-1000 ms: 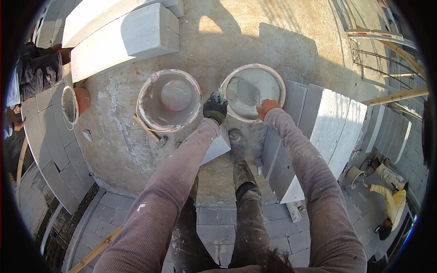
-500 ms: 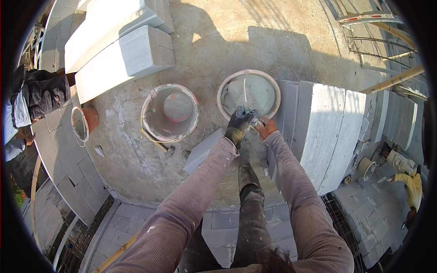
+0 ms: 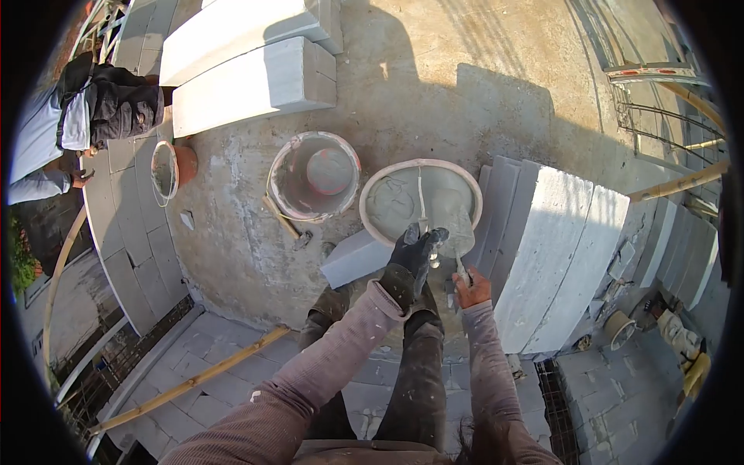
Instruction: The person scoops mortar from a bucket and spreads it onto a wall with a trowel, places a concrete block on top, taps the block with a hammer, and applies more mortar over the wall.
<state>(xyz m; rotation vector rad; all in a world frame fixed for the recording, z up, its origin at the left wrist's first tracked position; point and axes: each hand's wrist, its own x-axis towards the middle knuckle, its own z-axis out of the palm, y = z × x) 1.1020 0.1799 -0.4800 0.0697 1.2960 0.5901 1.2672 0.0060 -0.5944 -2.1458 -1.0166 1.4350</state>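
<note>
My left hand (image 3: 415, 252), in a dark glove, is closed on the grip of a tool seen edge-on (image 3: 422, 194), a thin pale strip whose kind I cannot make out. That strip extends over a round tub (image 3: 478, 186) of wet grey mortar (image 3: 387, 200). Bare-fingered, my right hand (image 3: 471, 289) grips the handle of a trowel (image 3: 452, 225). Its broad blade is coated in mortar and lies over the tub's near right side. A pale block (image 3: 353, 260) lies on the floor left of my gloved hand.
A larger bucket (image 3: 280, 198) stands left of the tub, with a hammer (image 3: 283, 218) beside it. White blocks (image 3: 554, 248) stand close on the right; more blocks (image 3: 248, 85) lie at upper left. A co-worker (image 3: 116, 105) is by a small bucket (image 3: 186, 164) at left.
My right hand has moved away from the gloved hand, toward me and right, and the trowel's blade now shows. The whole view has shifted, with the surroundings lower and mostly farther right.
</note>
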